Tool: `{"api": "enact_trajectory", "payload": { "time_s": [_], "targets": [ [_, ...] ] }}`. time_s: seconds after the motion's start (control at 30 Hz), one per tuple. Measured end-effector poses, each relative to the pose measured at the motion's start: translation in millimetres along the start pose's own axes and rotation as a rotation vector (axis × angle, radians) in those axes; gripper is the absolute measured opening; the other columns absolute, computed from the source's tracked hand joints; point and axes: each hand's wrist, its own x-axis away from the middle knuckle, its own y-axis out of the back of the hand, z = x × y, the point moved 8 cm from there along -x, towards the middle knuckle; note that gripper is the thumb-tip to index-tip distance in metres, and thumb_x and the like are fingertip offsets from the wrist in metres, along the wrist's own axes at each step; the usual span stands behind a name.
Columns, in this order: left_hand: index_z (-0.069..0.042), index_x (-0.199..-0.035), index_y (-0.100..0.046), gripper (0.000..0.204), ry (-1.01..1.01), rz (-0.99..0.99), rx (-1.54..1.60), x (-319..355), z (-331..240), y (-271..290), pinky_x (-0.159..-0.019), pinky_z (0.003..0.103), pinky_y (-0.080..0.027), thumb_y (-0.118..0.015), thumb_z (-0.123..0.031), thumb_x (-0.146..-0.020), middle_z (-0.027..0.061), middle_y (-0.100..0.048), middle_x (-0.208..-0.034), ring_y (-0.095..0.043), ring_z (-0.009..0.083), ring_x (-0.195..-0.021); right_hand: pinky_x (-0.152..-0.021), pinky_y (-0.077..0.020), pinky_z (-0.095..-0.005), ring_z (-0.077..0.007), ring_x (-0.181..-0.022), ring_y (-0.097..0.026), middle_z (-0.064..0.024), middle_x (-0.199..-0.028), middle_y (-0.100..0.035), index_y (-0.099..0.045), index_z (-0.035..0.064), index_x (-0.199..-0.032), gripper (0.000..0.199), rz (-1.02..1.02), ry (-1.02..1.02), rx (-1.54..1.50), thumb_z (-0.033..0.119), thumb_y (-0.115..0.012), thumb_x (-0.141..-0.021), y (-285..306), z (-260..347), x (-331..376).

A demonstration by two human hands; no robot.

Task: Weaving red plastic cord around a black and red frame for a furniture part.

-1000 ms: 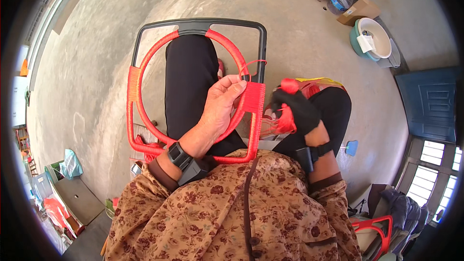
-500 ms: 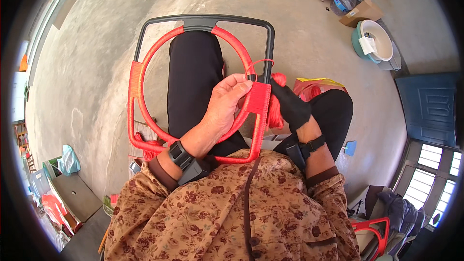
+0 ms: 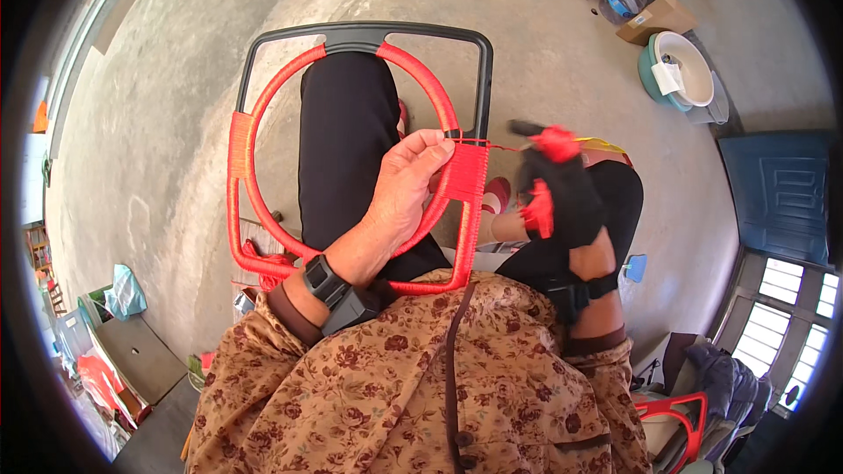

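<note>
A frame, a black rounded rectangle with a ring inside, rests over my lap. Red cord is wound tightly over most of its ring and lower sides; the top bar and upper right side are bare black. My bare left hand pinches the ring at the upper edge of the right-hand wrapping. From there a strand runs taut to my right hand, which wears a black glove and is closed round a red cord bundle. Motion blurs the right hand, and part of the bundle is hidden in it.
Beyond my right knee a red and yellow bag shows partly. Basins, a cardboard box and a plastic bottle stand at the upper right. A loose red cord heap lies by my left knee. Another red-wrapped frame leans at lower right.
My right hand has pulled away to the right with the cord bundle, and the loose loop by the ring has drawn tight across the frame. My left hand keeps its hold.
</note>
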Motion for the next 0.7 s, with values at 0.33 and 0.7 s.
{"api": "enact_trajectory", "payload": {
  "time_s": [0.33,0.7],
  "targets": [
    [-0.007,-0.092,-0.06,0.004,-0.066,-0.01,-0.13,0.6,-7.2,-6.5,-0.058,0.017,-0.045,-0.063,-0.01,-0.09,-0.0019,-0.064,-0.08,-0.058,0.0018,-0.069,-0.049,-0.0398,-0.024,-0.0081,-0.054,-0.051,-0.0002,-0.064,-0.055,-0.061,0.006,-0.081,0.019,-0.007,-0.496,-0.445,0.023,-0.062,-0.089,-41.9,13.5,-7.3],
    [-0.007,-0.099,-0.059,0.013,0.017,-0.06,-0.111,0.5,0.4,2.3,-0.068,0.021,-0.05,-0.054,-0.018,-0.096,-0.0013,-0.064,-0.085,-0.061,0.0053,-0.075,-0.076,-0.0486,-0.0288,-0.0167,-0.086,-0.062,-0.0079,-0.094,-0.064,-0.058,0.0014,-0.109,0.034,0.122,-0.347,-0.243,0.025,-0.066,-0.086,4.8,-1.3,26.0]
  ]
}}
